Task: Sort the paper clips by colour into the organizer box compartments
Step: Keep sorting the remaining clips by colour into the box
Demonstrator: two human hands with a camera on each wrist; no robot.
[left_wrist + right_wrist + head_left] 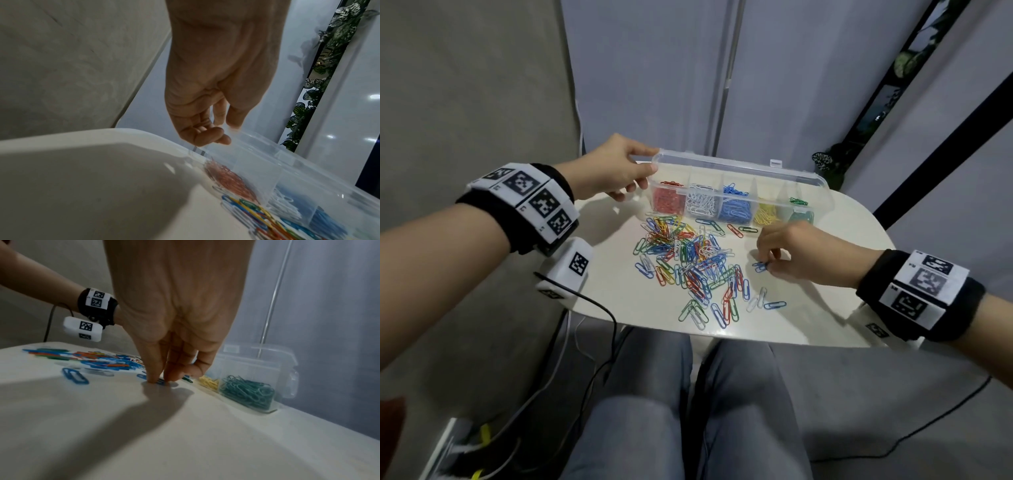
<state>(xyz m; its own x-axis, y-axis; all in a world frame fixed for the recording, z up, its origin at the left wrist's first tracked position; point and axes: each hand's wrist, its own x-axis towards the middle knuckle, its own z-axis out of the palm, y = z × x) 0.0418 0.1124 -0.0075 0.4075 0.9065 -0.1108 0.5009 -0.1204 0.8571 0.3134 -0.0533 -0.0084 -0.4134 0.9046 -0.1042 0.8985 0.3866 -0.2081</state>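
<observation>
Gripping the left end of the clear organizer box [739, 178], the left hand [613, 168] has thumb and fingers curled round the end wall by the red compartment. That box lies along the far edge of the surface [825, 308], lid open, holding red, white, blue, yellow and green clips in separate compartments. Fingertips of the right hand [787, 253] pinch a blue paper clip [759, 266] against the surface, toward the right edge. Near the middle spreads a mixed pile of paper clips [688, 263], reaching toward the near edge.
</observation>
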